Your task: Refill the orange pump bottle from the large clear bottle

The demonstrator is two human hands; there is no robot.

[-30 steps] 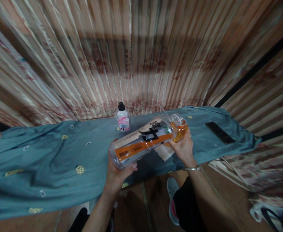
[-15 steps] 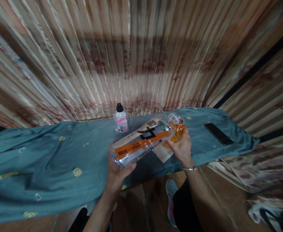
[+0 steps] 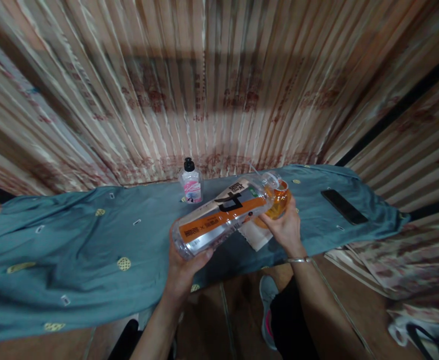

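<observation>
My left hand (image 3: 184, 265) grips the base of a large clear plastic bottle (image 3: 223, 217) with an orange and black label, tilted with its neck up and to the right. The bottle's mouth meets a clear glass (image 3: 277, 200) filled with amber liquid, which my right hand (image 3: 285, 227) holds from below. A metal bangle sits on my right wrist. Both hands hover over the near edge of a surface covered with blue-green cloth (image 3: 73, 245). Under the glass lies a pale folded paper or cloth (image 3: 255, 235).
A small clear bottle with a black cap and pink label (image 3: 190, 183) stands at the back of the cloth. A black phone (image 3: 345, 206) lies at the right end. Striped curtains hang behind. My shoe and the floor show below.
The bottle's base has risen a little and the bottle tilts slightly more toward the glass. The hands keep their grips; the view shifted slightly.
</observation>
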